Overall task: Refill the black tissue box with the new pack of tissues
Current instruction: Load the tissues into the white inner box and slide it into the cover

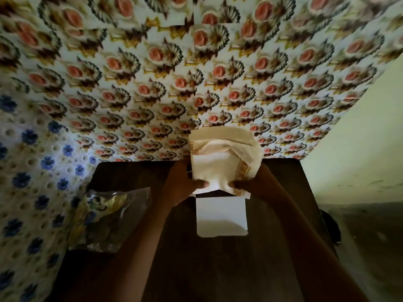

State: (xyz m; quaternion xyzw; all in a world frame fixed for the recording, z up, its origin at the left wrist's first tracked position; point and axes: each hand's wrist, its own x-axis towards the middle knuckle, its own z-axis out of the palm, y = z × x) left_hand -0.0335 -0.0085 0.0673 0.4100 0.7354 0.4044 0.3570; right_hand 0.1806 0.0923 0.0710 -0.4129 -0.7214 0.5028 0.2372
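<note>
- A stack of tissues (220, 162), cream-white, soft and rumpled, with a patterned gold band along its right edge, is held above the far part of a dark table (218, 269); its top layers are loose and folded over unevenly.
- The left hand (185, 184) grips the stack's left side, thumb pressed on the near lower edge and the other fingers wrapped behind, out of sight.
- The right hand (250, 182) grips the right side in the same way, thumb on the near lower corner, over the gold band. Both hands are closed on the stack, and the two thumbs sit near each other with a puckered fold of tissue between them.
- Just below and nearer than the stack, a white flap of the tissue box (221, 216) lies open toward the camera: flat, stiff card, roughly square with rounded near corners. The black body of the box merges with the dark table, so I cannot tell its outline or what is inside.
- The bottom of the stack hangs right at the flap's far edge; whether it has entered the box cannot be told.
- On the left of the table lies a crinkled, glossy clear plastic wrapper (109, 219) with yellow and green print, flattened, well apart from the hands.
- Beyond the table, a floral patterned cloth (196, 73) fills the far view, pink and yellow motifs on white.
</note>
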